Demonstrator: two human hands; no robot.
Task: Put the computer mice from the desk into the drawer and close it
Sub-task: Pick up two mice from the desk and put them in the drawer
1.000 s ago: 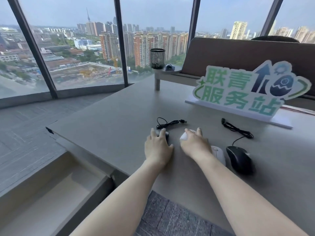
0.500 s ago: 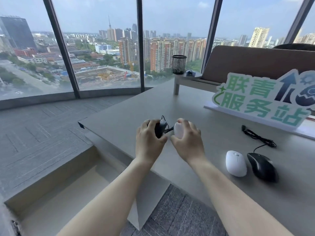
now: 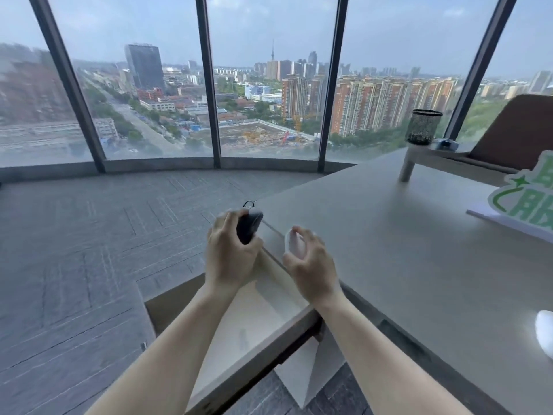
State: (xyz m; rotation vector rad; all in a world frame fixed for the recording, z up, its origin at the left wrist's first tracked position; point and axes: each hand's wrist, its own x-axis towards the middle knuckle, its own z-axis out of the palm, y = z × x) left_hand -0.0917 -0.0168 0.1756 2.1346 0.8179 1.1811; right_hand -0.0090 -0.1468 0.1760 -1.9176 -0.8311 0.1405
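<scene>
Currently both hands are raised over the near-left corner of the pale grey laminate counter [image 3: 404,250], each carrying one mouse. Left hand [image 3: 229,259]: grip wrapped around a black wired computer mouse [image 3: 249,227], fingers over its left side, thumb under its lower end; a loop of thin black cable [image 3: 249,202] sticks up behind it. Right hand [image 3: 311,265]: grip curled around a white oval computer mouse [image 3: 294,244], whose pale top shows between fingers and thumb; image is blurred here.

Both mice are off the counter surface. The black one sits above the counter's left edge; the white one is just inside that edge. Hands are near each other, not touching.

Below the forearms, the open light-wood drawer [image 3: 263,348] extends out from under the counter; the visible part of its pale interior holds nothing I can make out.

At the far right edge, part of a second white mouse [image 3: 545,332] rests on the counter. Farther back: a black wire-mesh pen cup [image 3: 424,127] on a small raised shelf, and a green-and-white cut-out sign [image 3: 529,202], partly cropped.
</scene>
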